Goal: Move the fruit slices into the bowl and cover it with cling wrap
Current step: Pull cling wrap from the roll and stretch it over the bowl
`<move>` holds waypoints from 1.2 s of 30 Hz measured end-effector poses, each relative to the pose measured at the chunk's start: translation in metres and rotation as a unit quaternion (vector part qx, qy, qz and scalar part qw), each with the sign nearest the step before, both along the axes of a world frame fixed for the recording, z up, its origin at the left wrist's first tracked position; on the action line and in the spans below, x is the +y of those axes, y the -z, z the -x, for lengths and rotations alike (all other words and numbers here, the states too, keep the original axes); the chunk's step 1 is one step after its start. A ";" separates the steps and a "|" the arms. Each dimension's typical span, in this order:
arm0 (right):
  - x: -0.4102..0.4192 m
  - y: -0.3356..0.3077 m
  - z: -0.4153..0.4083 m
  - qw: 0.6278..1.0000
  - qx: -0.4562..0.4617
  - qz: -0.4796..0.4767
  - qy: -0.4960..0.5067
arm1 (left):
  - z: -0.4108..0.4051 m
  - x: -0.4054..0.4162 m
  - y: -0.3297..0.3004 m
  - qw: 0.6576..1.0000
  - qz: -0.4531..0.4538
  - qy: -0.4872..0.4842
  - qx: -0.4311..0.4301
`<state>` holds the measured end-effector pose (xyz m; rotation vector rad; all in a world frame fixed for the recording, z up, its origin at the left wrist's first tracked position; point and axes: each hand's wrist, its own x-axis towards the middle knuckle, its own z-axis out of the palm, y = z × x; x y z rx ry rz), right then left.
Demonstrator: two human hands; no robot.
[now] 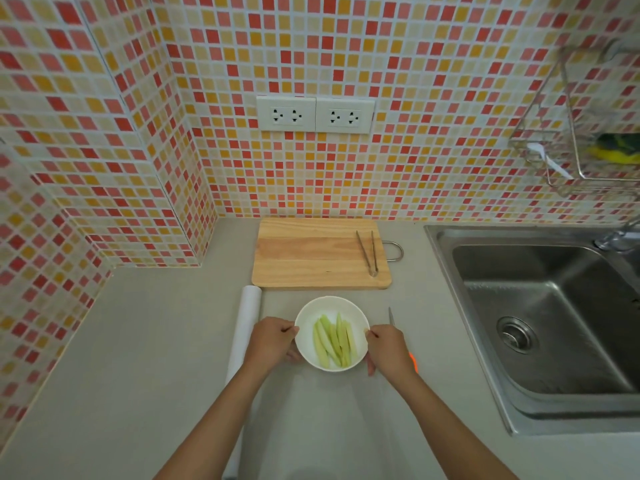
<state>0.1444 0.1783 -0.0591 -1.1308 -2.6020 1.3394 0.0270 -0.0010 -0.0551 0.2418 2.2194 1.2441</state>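
My left hand and my right hand sit on either side of the white bowl, my fingers curled in against its rim as if pinching something thin there. I judge that to be cling wrap, though I cannot make out the film itself over the bowl. The fruit slices, pale green, lie together inside the bowl, which stands on the worktop just in front of the cutting board. So the moving seems done and the covering is the step in hand.

To do it well, I should keep the film taut across the top, press it down over the rim on both sides at once, then work round the edge so no gap is left. The bowl is light and could slide, so I press downward, not sideways. The wrap roll lies just left of my left hand; a knife lies near my right, and I keep my wrist off it.
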 end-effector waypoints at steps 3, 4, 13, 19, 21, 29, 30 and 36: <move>-0.003 0.001 -0.002 1.000 -0.004 -0.005 -0.002 | -0.003 -0.001 0.000 1.000 0.005 -0.002 0.003; -0.004 0.001 -0.002 1.000 -0.005 -0.006 -0.001 | -0.003 -0.001 0.000 1.000 0.005 -0.003 0.003; -0.007 0.000 -0.005 1.000 -0.004 0.002 0.006 | -0.004 -0.003 0.004 1.000 -0.005 -0.013 0.005; -0.004 -0.001 -0.008 1.000 0.000 0.027 0.013 | 0.001 -0.013 0.005 0.996 0.002 -0.061 0.057; 0.000 0.000 -0.010 0.999 -0.001 0.031 0.030 | 0.006 -0.028 0.005 0.981 0.066 -0.107 0.146; 0.015 -0.003 -0.008 0.996 0.000 0.044 0.075 | 0.016 -0.067 0.025 0.951 0.276 -0.049 0.128; 0.015 -0.004 -0.008 0.996 0.002 0.045 0.076 | 0.016 -0.069 0.028 0.954 0.273 -0.041 0.115; 0.017 -0.014 -0.006 0.995 0.029 0.029 0.086 | 0.014 -0.072 0.024 0.976 0.187 -0.077 0.087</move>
